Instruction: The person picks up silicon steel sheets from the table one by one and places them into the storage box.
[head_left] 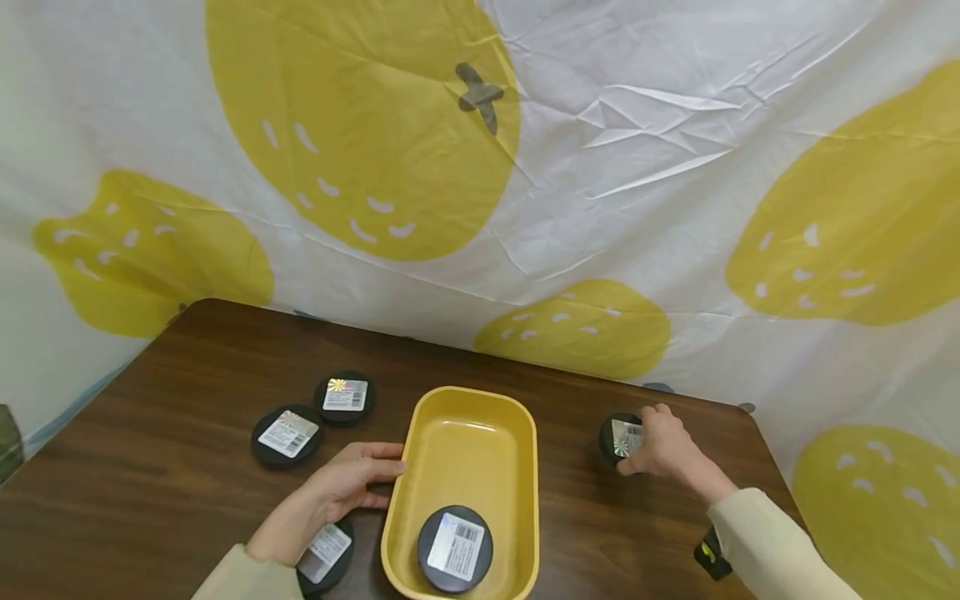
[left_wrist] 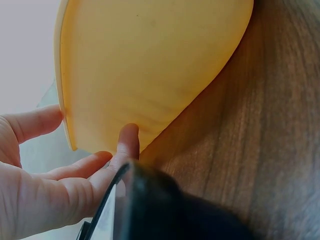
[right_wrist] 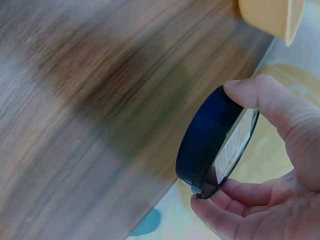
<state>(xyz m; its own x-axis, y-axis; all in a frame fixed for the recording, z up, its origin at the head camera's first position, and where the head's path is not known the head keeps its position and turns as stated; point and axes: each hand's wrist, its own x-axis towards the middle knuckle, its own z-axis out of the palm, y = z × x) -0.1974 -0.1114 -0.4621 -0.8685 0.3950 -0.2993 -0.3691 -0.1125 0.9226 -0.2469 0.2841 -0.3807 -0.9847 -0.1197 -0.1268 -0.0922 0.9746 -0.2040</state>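
Right hand (head_left: 660, 446) on the right of the desk (head_left: 150, 483), fingers (right_wrist: 260, 100) curled round a black round tin (head_left: 619, 437) with a label, pinching its rim, tin tilted on edge just off the wood. Left hand (head_left: 341, 487) resting against the left wall of the yellow tray (head_left: 525, 467), fingers (left_wrist: 127, 142) straight and touching its side. Inside the tray, at the near end, one labelled tin (head_left: 454, 548) lying flat. Under the left wrist, another tin (head_left: 324, 554). Far left of the tray, two more tins (head_left: 288, 434) side by side. Behind the desk, a white cloth (head_left: 675, 167) with yellow fruit shapes
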